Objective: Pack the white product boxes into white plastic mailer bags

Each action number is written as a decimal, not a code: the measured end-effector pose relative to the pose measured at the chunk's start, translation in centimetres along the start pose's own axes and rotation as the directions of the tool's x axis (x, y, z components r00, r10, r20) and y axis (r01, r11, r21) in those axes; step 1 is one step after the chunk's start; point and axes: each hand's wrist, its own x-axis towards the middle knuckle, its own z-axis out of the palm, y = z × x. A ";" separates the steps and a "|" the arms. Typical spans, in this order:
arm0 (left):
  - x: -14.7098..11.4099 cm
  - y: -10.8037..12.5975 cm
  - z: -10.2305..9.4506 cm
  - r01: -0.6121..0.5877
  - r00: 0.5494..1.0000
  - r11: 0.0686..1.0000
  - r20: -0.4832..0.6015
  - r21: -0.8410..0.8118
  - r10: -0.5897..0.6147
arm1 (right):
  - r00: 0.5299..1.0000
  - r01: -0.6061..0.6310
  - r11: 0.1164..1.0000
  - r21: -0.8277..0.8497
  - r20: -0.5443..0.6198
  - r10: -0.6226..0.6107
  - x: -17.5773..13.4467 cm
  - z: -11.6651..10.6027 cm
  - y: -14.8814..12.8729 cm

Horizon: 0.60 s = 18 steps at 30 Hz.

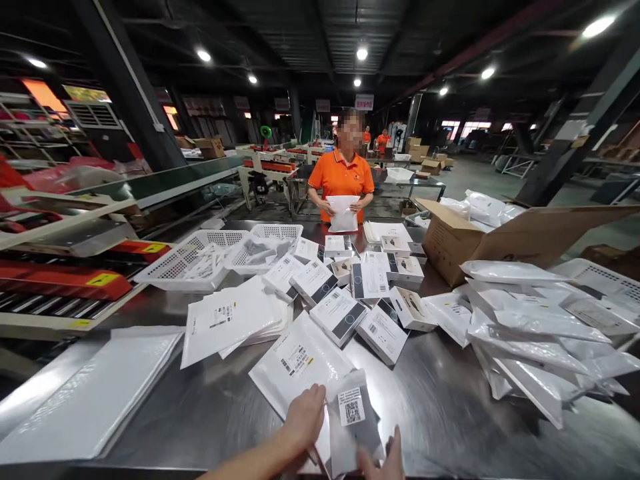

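Steel tabletop (450, 413) is slick and crowded, so how you hold things matters here. Left hand (304, 419) lies flat with fingers spread on the white mailer bag (300, 363) at the near edge, pinning it down rather than closing on it. Right hand (387, 460) is barely in view at the bottom; its grip looks pinched on the lower edge of the small clear pouch (353, 420) with the QR label, though I can't tell for sure. The pouch sits on top of the mailer, between both hands. My take: keep the mailer pinned, keep the label face up, and don't let the pouch slide toward the boxed items (340, 313) just beyond. A co-worker in orange (341, 177) holds a bag across the tabletop.
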 end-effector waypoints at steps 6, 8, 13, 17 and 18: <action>0.6 -0.3 0.8 -0.013 0.997 0.999 -0.074 -0.035 0.010 | 0.915 0.399 0.730 -0.555 0.300 -0.271 1.3 3.0 -6.6; 0.7 -1.0 1.2 0.008 0.988 0.987 -0.152 -0.159 -0.033 | 0.863 0.498 0.678 -0.541 0.386 -0.326 0.7 4.4 -6.6; 0.6 -1.7 2.9 -0.106 0.964 0.938 -0.267 -0.330 0.015 | 0.690 0.677 0.620 -0.397 0.637 -0.344 0.3 4.3 -6.5; -0.2 -0.5 3.2 -0.136 0.972 0.956 -0.224 -0.262 0.076 | 0.639 0.699 0.582 -0.416 0.730 -0.245 1.6 3.0 -10.2; -0.3 -0.4 2.5 -0.119 0.970 0.953 -0.237 -0.278 0.052 | 0.631 0.724 0.553 -0.412 0.719 -0.291 1.9 3.0 -11.5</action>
